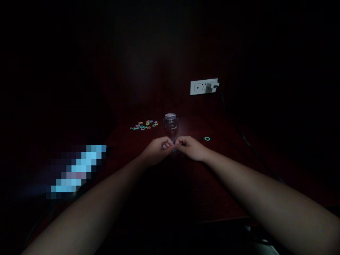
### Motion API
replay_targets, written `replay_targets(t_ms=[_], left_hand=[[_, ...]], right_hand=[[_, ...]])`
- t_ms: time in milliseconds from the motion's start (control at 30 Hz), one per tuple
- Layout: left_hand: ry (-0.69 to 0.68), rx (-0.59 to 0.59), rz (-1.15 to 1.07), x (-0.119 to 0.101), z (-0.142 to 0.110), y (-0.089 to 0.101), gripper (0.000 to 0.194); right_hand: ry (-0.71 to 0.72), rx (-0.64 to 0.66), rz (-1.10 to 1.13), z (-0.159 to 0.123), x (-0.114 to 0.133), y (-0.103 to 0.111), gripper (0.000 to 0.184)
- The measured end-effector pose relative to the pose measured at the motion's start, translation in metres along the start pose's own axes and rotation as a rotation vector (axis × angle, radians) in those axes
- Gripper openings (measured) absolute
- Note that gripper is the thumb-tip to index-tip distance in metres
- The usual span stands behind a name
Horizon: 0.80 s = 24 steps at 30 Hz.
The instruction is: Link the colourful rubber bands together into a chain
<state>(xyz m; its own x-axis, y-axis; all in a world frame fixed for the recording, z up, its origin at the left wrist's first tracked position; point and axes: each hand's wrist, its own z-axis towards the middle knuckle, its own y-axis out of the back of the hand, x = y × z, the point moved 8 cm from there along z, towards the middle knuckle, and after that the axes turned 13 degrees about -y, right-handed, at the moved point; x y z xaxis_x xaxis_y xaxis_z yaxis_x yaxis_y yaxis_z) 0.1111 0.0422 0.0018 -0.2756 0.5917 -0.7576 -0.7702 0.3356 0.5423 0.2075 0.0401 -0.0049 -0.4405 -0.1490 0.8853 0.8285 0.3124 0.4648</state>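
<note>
left hand and right hand pinch one small bluish band above mid-tabletop, its long axis too hidden to tell | one lidded jar, upright, toward far edge | one green ring, rightward | loose colored bands, overlapping, uncountable, near far-left corner

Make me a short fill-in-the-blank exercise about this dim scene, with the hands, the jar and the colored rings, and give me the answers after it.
The left hand and the right hand are close together in ____ of the jar.
Seen from the person's side, the scattered colored rings lie to the jar's ____.
The lone green ring lies to the jar's ____.
Just ____ plug sits in the wall socket.

Missing words: front; left; right; one
</note>
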Motion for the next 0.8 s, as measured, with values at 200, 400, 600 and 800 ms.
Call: replay_targets(t_ms=[200,400,600,800], left_hand=[[0.008,0.002,0.004,0.0014,-0.0001,0.0,0.021],[0.009,-0.001,-0.007,0.0019,0.0001,-0.0003,0.021],[0.021,0.006,-0.007,0.0021,0.0,-0.0009,0.021],[0.016,0.003,-0.017,0.0022,0.0,-0.0014,0.021]], right_hand=[[0.006,0.004,-0.001,-0.0001,0.0002,-0.0003,0.02],[0.012,0.006,0.004,-0.0005,0.0013,-0.0007,0.021],[0.019,0.0,-0.011,0.001,-0.0012,-0.0007,0.019],[0.011,0.012,-0.003,0.0004,-0.0011,-0.0008,0.019]])
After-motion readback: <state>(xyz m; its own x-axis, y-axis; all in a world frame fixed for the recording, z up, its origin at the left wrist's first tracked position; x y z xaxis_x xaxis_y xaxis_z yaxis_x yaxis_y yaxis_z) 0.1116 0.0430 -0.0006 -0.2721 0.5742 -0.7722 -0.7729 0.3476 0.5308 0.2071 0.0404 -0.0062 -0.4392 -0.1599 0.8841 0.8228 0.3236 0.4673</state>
